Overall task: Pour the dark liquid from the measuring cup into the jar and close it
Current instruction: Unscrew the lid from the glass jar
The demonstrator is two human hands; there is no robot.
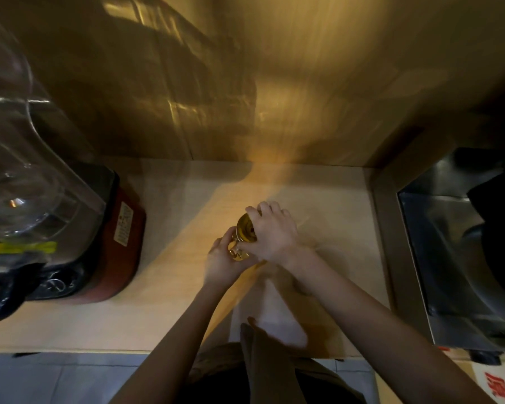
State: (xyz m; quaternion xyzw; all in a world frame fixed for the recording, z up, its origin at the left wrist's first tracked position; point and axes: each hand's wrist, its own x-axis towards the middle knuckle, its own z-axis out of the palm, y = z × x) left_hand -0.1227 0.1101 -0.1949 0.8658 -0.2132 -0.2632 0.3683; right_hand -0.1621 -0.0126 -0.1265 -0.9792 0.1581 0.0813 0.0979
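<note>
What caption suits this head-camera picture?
Both hands, left hand and right hand, hold a small jar above the counter.

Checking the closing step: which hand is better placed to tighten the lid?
Right. The right hand sits over the gold lid, while the left hand grips the jar below.

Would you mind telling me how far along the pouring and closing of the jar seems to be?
Pouring looks finished: no measuring cup is in view on the counter. Closing is in hand: the left hand steadies the jar from the side while the right hand grips the gold lid at its top. Whether the lid is fully tight cannot be told, so seating it and letting go may remain.
</note>
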